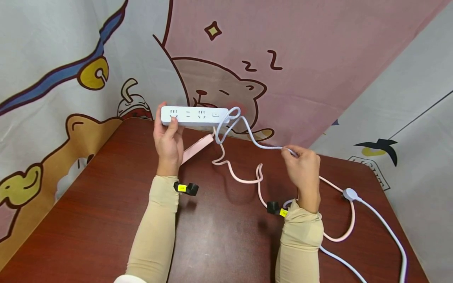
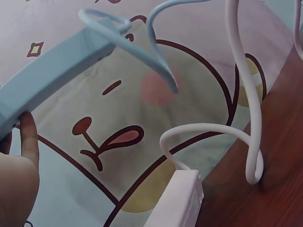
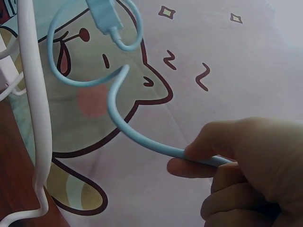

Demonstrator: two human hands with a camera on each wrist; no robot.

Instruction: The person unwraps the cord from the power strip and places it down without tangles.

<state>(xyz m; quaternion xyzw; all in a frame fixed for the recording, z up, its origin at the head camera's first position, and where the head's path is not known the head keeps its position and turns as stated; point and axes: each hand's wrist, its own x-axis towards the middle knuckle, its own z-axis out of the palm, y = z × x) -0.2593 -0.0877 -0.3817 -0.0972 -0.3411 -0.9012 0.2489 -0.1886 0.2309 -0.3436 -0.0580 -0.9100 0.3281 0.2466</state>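
Note:
My left hand grips the left end of a pale blue-white power strip, thumb across its socket face, raised above the table's far edge. From the strip's right end comes its pale blue cord, looping once near the strip. Between thumb and forefinger my right hand pinches this cord; the right wrist view shows the hand with its other fingers curled under. Behind the left hand a pink power strip lies slanting, partly hidden, and its pink cord winds across the table toward the right forearm.
A round pale plug lies at the right of the brown table, over the pink cord, with its pale cord running to the front edge. A cartoon-printed cloth stands behind the table.

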